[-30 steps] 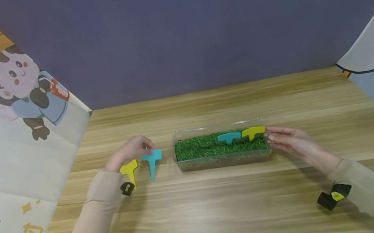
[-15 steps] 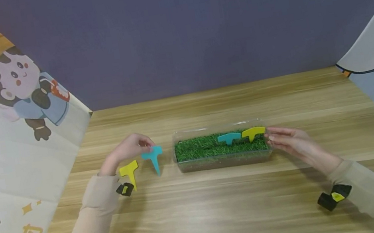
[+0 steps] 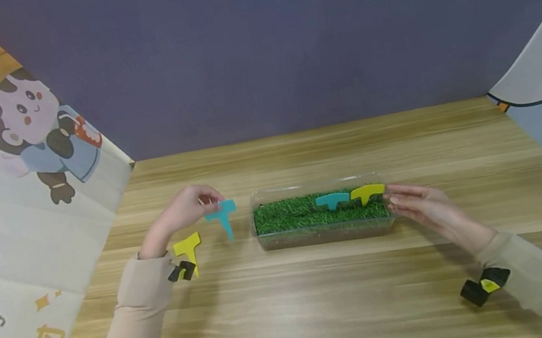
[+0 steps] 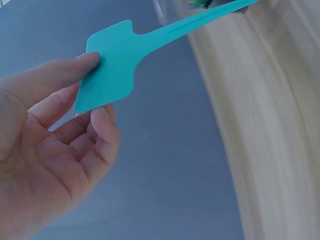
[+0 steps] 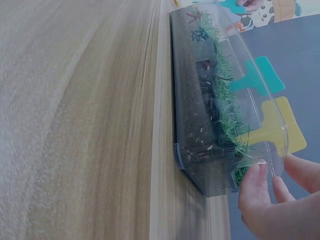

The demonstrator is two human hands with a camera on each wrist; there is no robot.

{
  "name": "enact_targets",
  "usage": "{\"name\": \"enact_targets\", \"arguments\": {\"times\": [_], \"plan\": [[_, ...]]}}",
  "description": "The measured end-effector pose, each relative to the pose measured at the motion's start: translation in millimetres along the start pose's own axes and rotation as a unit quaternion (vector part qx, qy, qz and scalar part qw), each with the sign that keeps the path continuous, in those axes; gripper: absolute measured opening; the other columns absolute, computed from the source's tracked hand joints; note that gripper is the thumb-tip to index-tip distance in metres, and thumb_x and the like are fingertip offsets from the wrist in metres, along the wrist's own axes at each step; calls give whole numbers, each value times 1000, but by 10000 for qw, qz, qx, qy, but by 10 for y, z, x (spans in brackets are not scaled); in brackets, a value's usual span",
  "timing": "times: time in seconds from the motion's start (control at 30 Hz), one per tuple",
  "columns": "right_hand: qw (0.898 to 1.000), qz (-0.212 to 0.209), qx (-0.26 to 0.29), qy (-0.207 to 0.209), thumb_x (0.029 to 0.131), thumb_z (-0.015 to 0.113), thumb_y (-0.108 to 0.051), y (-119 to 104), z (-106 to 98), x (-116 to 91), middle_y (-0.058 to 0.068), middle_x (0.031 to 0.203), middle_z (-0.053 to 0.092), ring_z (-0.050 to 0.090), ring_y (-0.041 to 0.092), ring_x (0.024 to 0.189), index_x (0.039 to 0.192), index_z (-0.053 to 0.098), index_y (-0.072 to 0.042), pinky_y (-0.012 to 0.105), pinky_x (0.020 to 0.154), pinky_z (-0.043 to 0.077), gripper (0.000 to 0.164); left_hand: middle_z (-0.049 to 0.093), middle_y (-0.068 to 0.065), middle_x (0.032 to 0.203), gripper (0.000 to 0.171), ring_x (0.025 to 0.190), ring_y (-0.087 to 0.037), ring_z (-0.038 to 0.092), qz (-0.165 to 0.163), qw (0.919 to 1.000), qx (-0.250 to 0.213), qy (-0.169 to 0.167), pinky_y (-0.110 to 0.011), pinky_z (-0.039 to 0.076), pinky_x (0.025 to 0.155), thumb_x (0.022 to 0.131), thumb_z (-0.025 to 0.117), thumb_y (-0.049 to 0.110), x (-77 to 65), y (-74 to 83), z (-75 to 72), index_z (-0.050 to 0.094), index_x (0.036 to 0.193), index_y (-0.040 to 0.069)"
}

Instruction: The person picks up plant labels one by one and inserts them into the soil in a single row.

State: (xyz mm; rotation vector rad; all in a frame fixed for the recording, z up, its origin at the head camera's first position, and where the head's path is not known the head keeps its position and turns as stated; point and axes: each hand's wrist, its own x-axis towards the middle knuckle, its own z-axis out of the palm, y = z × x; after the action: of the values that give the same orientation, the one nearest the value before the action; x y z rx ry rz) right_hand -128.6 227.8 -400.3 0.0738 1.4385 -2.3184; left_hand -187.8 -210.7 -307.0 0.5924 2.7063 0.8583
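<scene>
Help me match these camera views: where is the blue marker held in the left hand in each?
Head: blue marker left of centre, beside the clear box.
Left wrist: large, from upper left to the top edge.
Right wrist: top edge, right of centre, cut off.
Shared landmark: the left hand.

Looks evenly lit in the head view, with pale glare on the tabletop (image 3: 298,317) and soft shadow beside the left sleeve (image 3: 132,330). Blurs along the left wrist view's right side.
</scene>
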Motion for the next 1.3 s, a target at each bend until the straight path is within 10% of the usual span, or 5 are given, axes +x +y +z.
{"name": "enact_targets", "arguments": {"times": [0.7,1.3], "plan": [[10000,25,-48,-7,85,54,2,-3,-2,-9,1,99,65,60,12,93,98,65,-16,23,85,45,25,62,-6,83,17,74,-17,53,499,9980,154,350,-29,46,64,82,59,8,169,395,-85,66,97,3],[10000,-9,-85,16,84,54,2,2,-7,2,2,99,65,60,12,93,97,64,-16,23,84,46,25,62,-6,85,15,72,-15,54,956,9952,147,142,-27,47,65,82,60,8,453,724,139,65,95,2]]}}
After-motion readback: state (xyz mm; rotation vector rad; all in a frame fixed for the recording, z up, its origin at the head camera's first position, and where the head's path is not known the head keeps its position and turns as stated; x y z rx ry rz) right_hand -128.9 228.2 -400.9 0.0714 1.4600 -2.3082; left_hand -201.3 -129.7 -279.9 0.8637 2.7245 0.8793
